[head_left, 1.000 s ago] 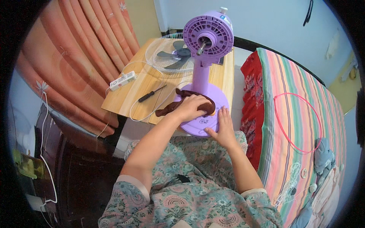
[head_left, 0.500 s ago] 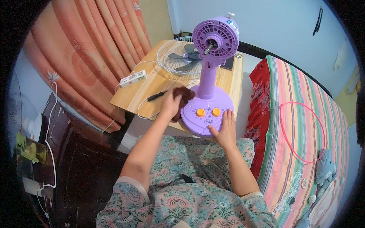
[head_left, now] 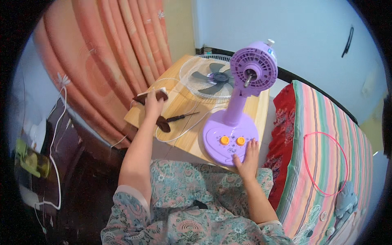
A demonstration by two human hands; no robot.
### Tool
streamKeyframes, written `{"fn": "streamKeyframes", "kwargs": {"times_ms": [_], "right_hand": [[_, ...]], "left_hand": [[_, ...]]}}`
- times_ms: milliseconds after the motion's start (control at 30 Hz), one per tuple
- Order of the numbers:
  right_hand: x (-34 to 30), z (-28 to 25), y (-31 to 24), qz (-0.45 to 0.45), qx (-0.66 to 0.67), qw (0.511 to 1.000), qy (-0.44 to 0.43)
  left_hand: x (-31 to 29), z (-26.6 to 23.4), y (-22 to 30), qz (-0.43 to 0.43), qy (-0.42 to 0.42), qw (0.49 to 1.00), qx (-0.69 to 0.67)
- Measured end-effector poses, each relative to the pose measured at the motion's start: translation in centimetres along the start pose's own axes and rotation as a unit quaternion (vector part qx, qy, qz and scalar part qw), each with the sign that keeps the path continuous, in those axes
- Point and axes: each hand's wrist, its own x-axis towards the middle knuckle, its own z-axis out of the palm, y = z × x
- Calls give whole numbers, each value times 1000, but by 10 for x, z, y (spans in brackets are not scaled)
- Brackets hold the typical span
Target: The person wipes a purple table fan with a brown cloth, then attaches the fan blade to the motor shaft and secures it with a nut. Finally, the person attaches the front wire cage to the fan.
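A purple fan body (head_left: pixel 233 108) stands on the wooden table, its motor housing bare with a metal shaft sticking out. Flat on the right front of its base, which has two orange knobs, rests my right hand (head_left: pixel 248 160), fingers stretched out. My left hand (head_left: pixel 154 104) is closed on a dark brown cloth (head_left: pixel 163 123) at the table's left edge. The cloth partly covers a white power strip (head_left: pixel 162 90), and part of it hangs toward me. Close by lies a black-handled screwdriver (head_left: pixel 176 118).
Behind the fan body, dark fan blades (head_left: pixel 218 77) lie on a wire grille (head_left: pixel 190 96). White cable loops across the wooden table (head_left: pixel 177 132). At the right is a bed with a striped sheet (head_left: pixel 318 118) and a pink hoop (head_left: pixel 305 157). Orange curtains (head_left: pixel 98 61) hang on the left.
My left hand has moved left with the brown cloth, from beside the fan base to the power strip. My right hand stays on the base. The view has shifted.
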Motion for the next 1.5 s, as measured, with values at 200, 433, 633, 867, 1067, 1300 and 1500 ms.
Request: {"fn": "streamKeyframes", "kwargs": {"times_ms": [200, 433, 633, 867, 1067, 1300, 1500], "right_hand": [[2, -5, -2, 13, 18, 1000, -11], [3, -9, -1, 20, 10, 999, -26], [4, -7, 2, 14, 27, 999, -27], [4, -11, -3, 20, 44, 999, -24], [6, -13, -4, 24, 45, 998, -24], [0, -6, 2, 26, 29, 999, -6], [-1, -3, 8, -4, 47, 999, 1]], "left_hand": [[-16, 47, 56, 124, -87, 984, 97], [26, 136, 156, 144, -185, 971, 44], [57, 227, 144, 5, -352, 928, 124], [74, 220, 152, 93, -335, 909, 231], [108, 102, 180, 127, -57, 983, 121], [105, -22, 161, 19, -21, 931, -365], [-14, -90, 153, -91, 1, 824, -560]]}}
